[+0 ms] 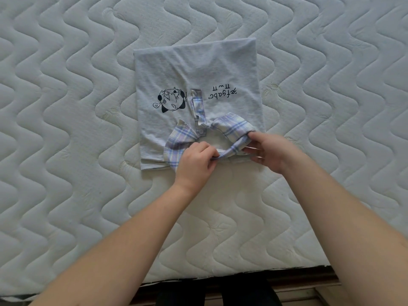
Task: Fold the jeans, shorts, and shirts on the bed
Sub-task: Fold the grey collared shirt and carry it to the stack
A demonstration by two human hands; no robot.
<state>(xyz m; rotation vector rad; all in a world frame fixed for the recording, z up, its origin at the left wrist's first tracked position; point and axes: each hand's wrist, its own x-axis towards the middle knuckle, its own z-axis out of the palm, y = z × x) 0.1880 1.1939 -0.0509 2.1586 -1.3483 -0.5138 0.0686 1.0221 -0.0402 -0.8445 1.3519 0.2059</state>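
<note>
While the pale blue shirt (pixel 194 71) lies folded into a near-square block on the quilted bed (pixel 66 107), its plaid collar (pixel 231 127) is held at the edge of the block nearest the person. The collar serves as the landmark: the printed chest, with a cartoon figure (pixel 171 100) to one side of the button placket (pixel 197 107) and lettering (pixel 221 92) to the other, extends away from it toward the far side of the bed, so the long axis of the block runs straight outward from the collar. The left hand (pixel 194 161) is curled at the middle of the collar band, and the fabric is pinched between its thumb and fingers (pixel 213 161). The right hand (pixel 268 149) is set at the collar's right end, with its thumb on top and its fingers tucked under the plaid wing, so the cloth is gripped there too. Both hands are touching the collar and close together, the left slightly nearer the person. Judged from this, the collar is being straightened, and any further fold would have to be carried away from the collar, along that outward axis. No jeans or shorts can be seen.
</note>
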